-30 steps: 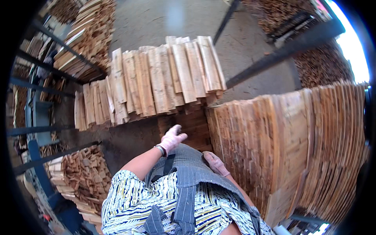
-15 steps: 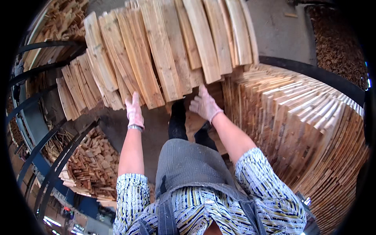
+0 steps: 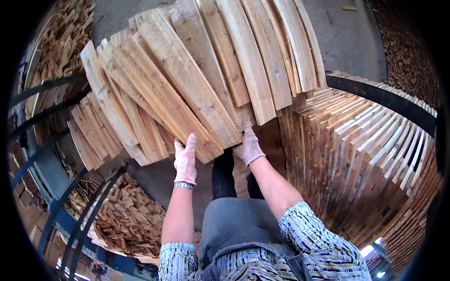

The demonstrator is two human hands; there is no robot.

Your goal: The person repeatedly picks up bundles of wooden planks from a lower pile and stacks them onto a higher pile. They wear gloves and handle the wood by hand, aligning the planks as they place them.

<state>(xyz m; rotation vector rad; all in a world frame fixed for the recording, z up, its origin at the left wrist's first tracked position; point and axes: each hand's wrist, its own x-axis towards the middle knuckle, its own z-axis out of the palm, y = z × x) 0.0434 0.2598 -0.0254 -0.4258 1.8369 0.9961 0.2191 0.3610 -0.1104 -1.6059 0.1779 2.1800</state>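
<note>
Long sawn wooden boards [image 3: 187, 79] lie side by side in a raised pile before me, their near ends pointing toward my body. My left hand [image 3: 186, 161], in a pale knitted glove, is at the near end of a slanted board [image 3: 173, 105], thumb up against its side. Some of its fingers are hidden by the wood. My right hand [image 3: 249, 146], also gloved, grips the near end of the wider board [image 3: 187, 70] beside it from the right, with its fingers partly out of sight. Both boards sit between my hands.
A tall, tight stack of boards [image 3: 337, 154] stands at the right, with a black curved bar [image 3: 379, 96] by its top. More black bars [image 3: 65, 206] rise at the left. Heaps of short wood offcuts [image 3: 131, 215] lie at lower left and upper left [image 3: 70, 37].
Both hands have reached the board ends. The boards between them have swung, their near ends shifting right and toward me. The view has moved as well.
</note>
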